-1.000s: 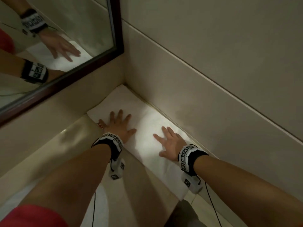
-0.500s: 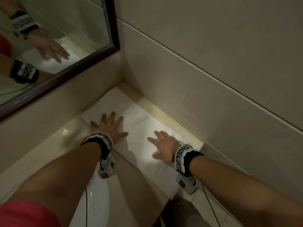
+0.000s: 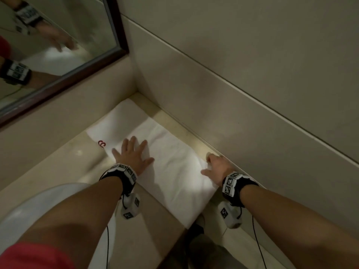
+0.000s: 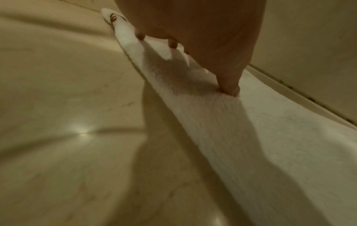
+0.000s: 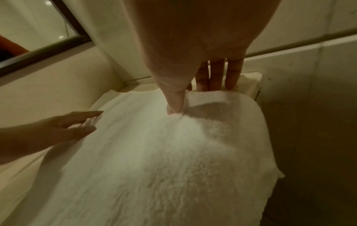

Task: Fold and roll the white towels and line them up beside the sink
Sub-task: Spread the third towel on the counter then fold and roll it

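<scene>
Dim, warm light throughout. Head view: bright patch on the white towel; forearm shadows fall toward the viewer on the counter. Left wrist view smeared with blur, small glare spot on counter. Right wrist view soft, grainy, edges bowed.

A towel lies flat on the surface, running from the far corner where two walls meet toward the near edge, alongside the right wall. Its near end reaches the surface's near edge. The left hand rests flat on the towel's left part, fingers spread toward the far corner. The right hand sits at the towel's right edge, just beside the right wall, thumb on top of the towel. A sink lies near and left of the towel, under the left forearm. A mirror hangs on the far left wall, above the surface.
</scene>
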A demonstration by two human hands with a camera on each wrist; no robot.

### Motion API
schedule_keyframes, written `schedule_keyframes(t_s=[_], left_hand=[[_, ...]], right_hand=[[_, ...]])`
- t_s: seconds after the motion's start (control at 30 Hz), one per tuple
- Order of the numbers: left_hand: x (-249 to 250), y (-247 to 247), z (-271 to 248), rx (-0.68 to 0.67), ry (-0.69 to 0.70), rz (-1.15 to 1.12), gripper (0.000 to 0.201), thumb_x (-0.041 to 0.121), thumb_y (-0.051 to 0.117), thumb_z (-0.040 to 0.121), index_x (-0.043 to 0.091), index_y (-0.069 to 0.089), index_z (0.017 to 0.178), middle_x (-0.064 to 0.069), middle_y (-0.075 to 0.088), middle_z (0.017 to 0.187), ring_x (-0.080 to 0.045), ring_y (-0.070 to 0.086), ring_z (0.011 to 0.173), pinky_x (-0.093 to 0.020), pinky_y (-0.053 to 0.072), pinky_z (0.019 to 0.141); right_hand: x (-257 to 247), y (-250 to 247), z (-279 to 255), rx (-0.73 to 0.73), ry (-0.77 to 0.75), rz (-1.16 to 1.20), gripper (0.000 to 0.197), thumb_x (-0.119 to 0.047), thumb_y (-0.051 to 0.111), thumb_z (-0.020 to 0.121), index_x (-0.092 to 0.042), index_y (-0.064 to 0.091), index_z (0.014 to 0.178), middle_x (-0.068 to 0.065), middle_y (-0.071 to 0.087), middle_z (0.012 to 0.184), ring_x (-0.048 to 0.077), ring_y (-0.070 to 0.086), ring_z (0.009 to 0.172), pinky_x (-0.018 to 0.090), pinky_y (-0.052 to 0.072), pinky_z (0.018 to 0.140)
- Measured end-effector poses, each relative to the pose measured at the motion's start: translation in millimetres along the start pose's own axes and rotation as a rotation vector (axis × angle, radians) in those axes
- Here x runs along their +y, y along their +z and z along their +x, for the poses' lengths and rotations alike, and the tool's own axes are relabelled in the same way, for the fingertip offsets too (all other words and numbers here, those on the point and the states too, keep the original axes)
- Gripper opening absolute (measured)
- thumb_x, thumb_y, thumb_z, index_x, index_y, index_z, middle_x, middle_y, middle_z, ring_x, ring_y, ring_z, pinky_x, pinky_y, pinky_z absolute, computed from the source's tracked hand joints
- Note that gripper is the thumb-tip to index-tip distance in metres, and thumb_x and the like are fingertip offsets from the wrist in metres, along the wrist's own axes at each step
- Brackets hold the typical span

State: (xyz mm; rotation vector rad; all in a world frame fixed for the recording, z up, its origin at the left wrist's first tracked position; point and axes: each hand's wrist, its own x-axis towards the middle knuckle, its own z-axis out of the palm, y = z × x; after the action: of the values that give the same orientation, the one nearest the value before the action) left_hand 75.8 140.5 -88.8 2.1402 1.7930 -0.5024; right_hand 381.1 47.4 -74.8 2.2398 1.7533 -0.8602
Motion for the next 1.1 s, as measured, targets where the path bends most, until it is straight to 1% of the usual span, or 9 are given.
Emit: schedule_keyframes(t_s=[0.17, 0.3, 0.4, 0.53, 0.67, 0.77, 0.9, 1.0, 1.1], left_hand=[[5, 1, -5, -0.039, -0.070, -0.014, 0.076, 0.075, 0.028, 0.087, 0.046, -0.004, 0.150, 0.006, -0.016, 0.161, -0.027, -0.011, 0.148, -0.069, 0.006, 0.110], [15, -1, -11, -0.052, -0.165, -0.107, 0.077, 0.073, 0.033, 0.087, 0.047, -0.002, 0.150, 0.006, -0.015, 0.161, -0.030, -0.013, 0.148, -0.074, 0.009, 0.107], [22, -4, -15, -0.091, -0.204, -0.135, 0.075, 0.068, 0.033, 0.090, 0.045, -0.006, 0.150, 0.005, -0.019, 0.160, -0.032, -0.016, 0.147, -0.076, 0.011, 0.105], [25, -9, -12, -0.142, -0.223, -0.162, 0.075, 0.061, 0.039, 0.093, 0.047, -0.007, 0.149, 0.006, -0.023, 0.159, -0.032, -0.018, 0.146, -0.077, 0.012, 0.103], [30, -14, -12, -0.207, -0.226, -0.082, 0.082, 0.039, 0.052, 0.094, 0.047, -0.010, 0.148, 0.004, -0.026, 0.156, -0.034, -0.020, 0.145, -0.078, 0.016, 0.101], [31, -16, -11, -0.202, -0.238, -0.098, 0.083, 0.044, 0.052, 0.093, 0.047, -0.010, 0.148, 0.004, -0.024, 0.157, -0.034, -0.018, 0.146, -0.077, 0.018, 0.102], [30, -17, -12, -0.192, -0.237, -0.099, 0.080, 0.051, 0.048, 0.094, 0.045, -0.009, 0.149, 0.004, -0.020, 0.159, -0.035, -0.014, 0.146, -0.076, 0.019, 0.103], [32, -18, -11, -0.099, -0.263, -0.080, 0.075, 0.060, 0.048, 0.087, 0.043, 0.007, 0.148, 0.002, 0.002, 0.158, -0.034, 0.002, 0.146, -0.078, 0.019, 0.100], [44, -22, -7, 0.002, -0.206, -0.084, 0.070, 0.046, 0.054, 0.085, 0.041, 0.018, 0.144, 0.001, 0.009, 0.158, -0.030, 0.004, 0.147, -0.073, 0.015, 0.106]], right_hand=[[8, 1, -2, -0.006, -0.032, 0.017, 0.040, -0.054, 0.063, 0.083, -0.019, 0.051, 0.100, 0.000, 0.050, 0.106, 0.022, 0.051, 0.102, 0.034, 0.043, 0.086], [16, 1, -7, 0.046, -0.070, 0.110, 0.026, -0.040, 0.065, 0.084, -0.021, 0.047, 0.086, 0.000, 0.048, 0.100, 0.019, 0.047, 0.090, 0.028, 0.037, 0.076], [19, -1, -9, -0.019, -0.056, 0.029, 0.021, -0.039, 0.061, 0.084, -0.020, 0.054, 0.089, 0.006, 0.051, 0.112, 0.022, 0.050, 0.099, 0.029, 0.041, 0.083], [23, -1, -9, -0.056, -0.073, -0.047, 0.036, -0.045, 0.062, 0.084, -0.014, 0.064, 0.103, 0.010, 0.052, 0.123, 0.024, 0.052, 0.110, 0.030, 0.042, 0.090], [29, -2, -10, -0.079, -0.079, -0.027, 0.041, -0.048, 0.061, 0.085, -0.010, 0.065, 0.103, 0.008, 0.046, 0.128, 0.024, 0.048, 0.114, 0.029, 0.040, 0.093], [34, -4, -15, -0.088, -0.054, -0.013, 0.046, -0.050, 0.057, 0.088, -0.010, 0.063, 0.110, 0.008, 0.044, 0.131, 0.024, 0.047, 0.116, 0.030, 0.039, 0.093], [39, -1, -19, -0.076, -0.031, 0.033, 0.047, -0.049, 0.065, 0.083, -0.017, 0.053, 0.116, 0.005, 0.051, 0.124, 0.022, 0.053, 0.108, 0.031, 0.044, 0.089], [42, 2, -21, -0.053, -0.008, 0.122, 0.051, -0.046, 0.070, 0.080, -0.018, 0.048, 0.116, 0.002, 0.053, 0.117, 0.020, 0.054, 0.104, 0.031, 0.047, 0.087], [47, 4, -26, -0.029, -0.006, 0.192, 0.038, -0.041, 0.069, 0.083, -0.016, 0.054, 0.108, 0.001, 0.053, 0.108, 0.017, 0.053, 0.096, 0.027, 0.044, 0.080]])
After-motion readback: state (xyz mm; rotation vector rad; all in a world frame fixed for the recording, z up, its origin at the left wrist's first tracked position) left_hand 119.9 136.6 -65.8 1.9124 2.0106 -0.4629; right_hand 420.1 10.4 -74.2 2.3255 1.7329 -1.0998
